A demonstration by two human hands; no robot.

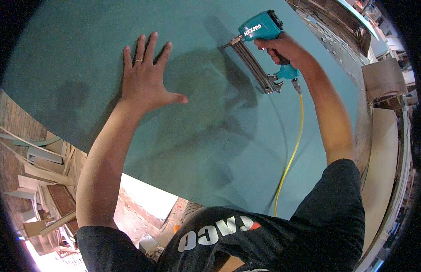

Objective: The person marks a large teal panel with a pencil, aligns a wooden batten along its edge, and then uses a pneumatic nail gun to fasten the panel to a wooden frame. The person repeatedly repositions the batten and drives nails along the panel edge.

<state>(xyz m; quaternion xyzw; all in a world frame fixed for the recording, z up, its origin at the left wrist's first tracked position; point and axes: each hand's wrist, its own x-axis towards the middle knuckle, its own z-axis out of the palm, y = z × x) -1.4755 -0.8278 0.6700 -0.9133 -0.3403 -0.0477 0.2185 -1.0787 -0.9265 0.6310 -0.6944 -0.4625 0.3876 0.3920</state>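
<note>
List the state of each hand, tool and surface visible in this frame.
Left hand: open, fingers spread, palm flat on the panel.
Right hand: closed around the nail gun's grip.
Teal pneumatic nail gun: held, nose tip against the panel.
Yellow air hose: attached at the gun's handle base, trailing across the panel.
Green panel: lying flat, pressed by the left hand.
Wood offcuts: lying loose beside the panel.

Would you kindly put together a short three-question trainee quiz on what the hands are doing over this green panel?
1. True or false: the left hand lies flat, fingers spread, on the green panel.
2. Which hand grips the teal nail gun?
3. The hose from the gun's handle is: A red, B yellow, C black.

Key: 1 true. 2 The right hand. 3 B, the yellow hose.
</note>
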